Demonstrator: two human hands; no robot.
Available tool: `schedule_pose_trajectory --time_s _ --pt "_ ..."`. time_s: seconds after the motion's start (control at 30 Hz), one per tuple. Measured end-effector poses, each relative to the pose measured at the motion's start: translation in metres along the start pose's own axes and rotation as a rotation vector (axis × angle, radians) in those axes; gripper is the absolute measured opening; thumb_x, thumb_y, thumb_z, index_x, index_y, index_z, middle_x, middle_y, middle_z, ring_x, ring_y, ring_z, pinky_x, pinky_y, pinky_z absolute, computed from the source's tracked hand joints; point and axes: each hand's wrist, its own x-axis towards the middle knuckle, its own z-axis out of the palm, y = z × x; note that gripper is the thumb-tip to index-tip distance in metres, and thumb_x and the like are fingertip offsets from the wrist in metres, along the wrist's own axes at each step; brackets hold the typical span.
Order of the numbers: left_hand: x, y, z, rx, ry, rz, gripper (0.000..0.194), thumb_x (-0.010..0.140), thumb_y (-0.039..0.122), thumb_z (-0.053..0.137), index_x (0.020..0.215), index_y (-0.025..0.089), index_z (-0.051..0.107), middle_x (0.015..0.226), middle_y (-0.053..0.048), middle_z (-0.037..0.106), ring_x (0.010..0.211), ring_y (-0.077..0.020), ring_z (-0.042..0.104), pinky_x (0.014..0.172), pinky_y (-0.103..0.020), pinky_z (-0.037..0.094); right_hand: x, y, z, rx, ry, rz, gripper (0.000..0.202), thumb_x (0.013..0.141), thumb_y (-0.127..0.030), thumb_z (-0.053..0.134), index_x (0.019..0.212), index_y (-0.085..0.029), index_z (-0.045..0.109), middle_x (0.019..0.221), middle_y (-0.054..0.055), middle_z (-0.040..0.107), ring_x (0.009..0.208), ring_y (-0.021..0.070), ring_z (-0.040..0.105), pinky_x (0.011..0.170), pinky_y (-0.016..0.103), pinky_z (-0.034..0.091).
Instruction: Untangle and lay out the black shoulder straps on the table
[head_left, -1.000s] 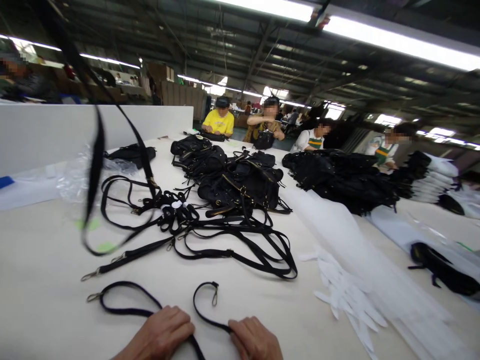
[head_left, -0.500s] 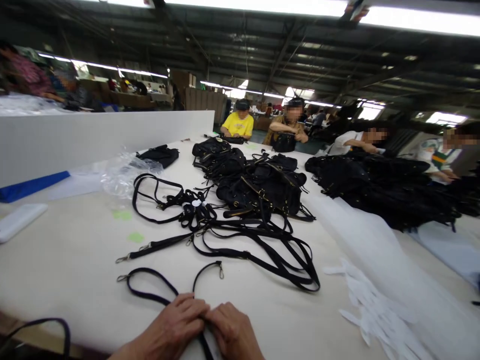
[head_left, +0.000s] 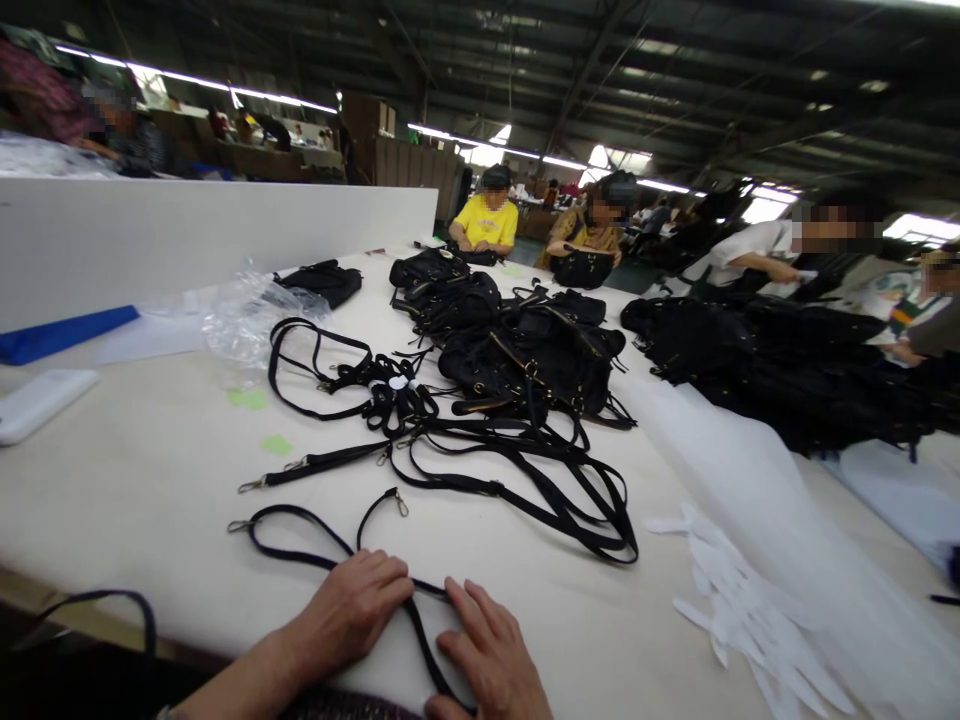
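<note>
A thin black strap (head_left: 300, 545) with metal clips at its ends lies looped on the white table (head_left: 127, 500) near the front edge. My left hand (head_left: 352, 605) rests on it with fingers curled, pressing the strap down. My right hand (head_left: 491, 655) lies flat beside it, fingers spread, fingertips touching the strap where it runs toward me. Beyond them sprawls a tangle of black straps (head_left: 480, 465).
Black bags (head_left: 525, 350) are heaped mid-table, more black goods (head_left: 787, 370) on the right. White paper strips (head_left: 750, 610) and white sheeting lie at right. Crumpled clear plastic (head_left: 244, 320), a blue strip (head_left: 60, 335) and a white partition stand left. Several seated people work at the far end.
My hands met over the strap, then parted; the right hand has flattened with fingers spread. A long strap swinging at the left has dropped out of sight. The view has shifted left.
</note>
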Motion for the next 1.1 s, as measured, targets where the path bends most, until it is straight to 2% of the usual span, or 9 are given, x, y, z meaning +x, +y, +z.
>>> schedule_pose_trajectory --time_s 0.1,0.13,0.33,0.5,0.6,0.7,0.77,0.97,1.1 --pt "0.000 -0.003 -0.002 0.010 0.037 -0.002 0.023 0.098 0.007 0.041 0.112 0.019 0.054 0.104 -0.004 0.055 0.090 -0.0230 0.048 0.075 -0.041 0.035 0.003 0.005 -0.005 -0.072 0.099 0.027 0.003 0.086 -0.023 0.061 0.088 -0.023 0.062 0.158 0.005 0.041 0.142 0.0291 0.043 0.104 0.047 0.051" --pt "-0.001 -0.004 -0.003 0.014 0.057 0.002 0.022 0.098 0.008 0.042 0.112 0.019 0.055 0.104 -0.004 0.055 0.090 -0.0227 0.048 0.075 -0.040 0.036 0.004 0.008 -0.009 -0.091 0.130 0.052 0.008 0.088 -0.018 0.056 0.084 -0.023 0.062 0.158 0.004 0.041 0.142 0.0274 0.043 0.105 0.046 0.050" --pt "-0.009 -0.010 -0.002 -0.001 0.148 0.062 0.027 0.098 0.007 0.048 0.121 0.019 0.055 0.112 -0.006 0.056 0.094 -0.0217 0.051 0.079 -0.039 0.041 0.004 0.028 -0.042 -0.153 0.042 0.153 0.009 0.090 -0.022 0.056 0.086 -0.026 0.063 0.138 -0.001 0.064 0.125 0.0250 0.061 0.103 0.049 0.053" --pt "-0.009 -0.014 0.001 0.003 0.165 0.063 0.030 0.099 0.009 0.046 0.125 0.020 0.054 0.114 -0.006 0.057 0.095 -0.0215 0.052 0.080 -0.038 0.044 -0.004 0.042 -0.055 -0.223 0.088 0.206 0.010 0.087 -0.019 0.057 0.085 -0.026 0.064 0.130 0.002 0.069 0.118 0.0254 0.065 0.099 0.051 0.056" --pt "-0.006 -0.014 0.001 -0.007 0.127 0.035 0.028 0.100 0.011 0.042 0.123 0.020 0.054 0.110 -0.006 0.058 0.092 -0.0221 0.053 0.078 -0.038 0.043 -0.001 0.045 -0.054 -0.310 0.123 0.105 0.018 0.086 -0.021 0.057 0.101 -0.026 0.065 0.136 0.006 0.065 0.121 0.0263 0.064 0.095 0.049 0.059" --pt "-0.002 -0.014 -0.001 0.002 0.089 0.009 0.025 0.101 0.013 0.040 0.120 0.021 0.054 0.107 -0.006 0.059 0.090 -0.0228 0.054 0.076 -0.039 0.043 0.015 0.043 -0.046 -0.353 0.132 0.024 0.056 0.083 -0.028 0.062 0.138 -0.022 0.049 0.146 0.010 0.056 0.127 0.0284 0.060 0.094 0.049 0.060" --pt "-0.002 -0.014 -0.002 0.015 0.082 0.000 0.024 0.101 0.015 0.040 0.118 0.021 0.054 0.105 -0.005 0.059 0.089 -0.0229 0.054 0.075 -0.039 0.042 0.027 0.041 -0.038 -0.351 0.119 -0.005 0.069 0.080 -0.030 0.067 0.144 -0.021 0.042 0.147 0.012 0.055 0.127 0.0298 0.061 0.094 0.051 0.061" --pt "-0.005 -0.016 0.001 -0.014 0.053 -0.021 0.025 0.101 0.014 0.038 0.120 0.023 0.052 0.107 -0.004 0.057 0.091 -0.0223 0.052 0.076 -0.039 0.041 0.047 0.049 -0.024 -0.273 0.126 -0.077 0.032 0.084 -0.041 0.066 0.114 -0.029 0.062 0.141 0.006 0.061 0.124 0.0285 0.063 0.092 0.050 0.063" --pt "-0.006 -0.019 0.004 -0.013 0.055 -0.012 0.023 0.099 0.012 0.040 0.116 0.022 0.053 0.106 -0.003 0.057 0.089 -0.0222 0.051 0.076 -0.040 0.040 0.052 0.063 -0.018 -0.227 0.253 0.037 0.035 0.090 -0.025 0.057 0.125 -0.024 0.057 0.126 0.008 0.071 0.113 0.0237 0.069 0.086 0.041 0.065"
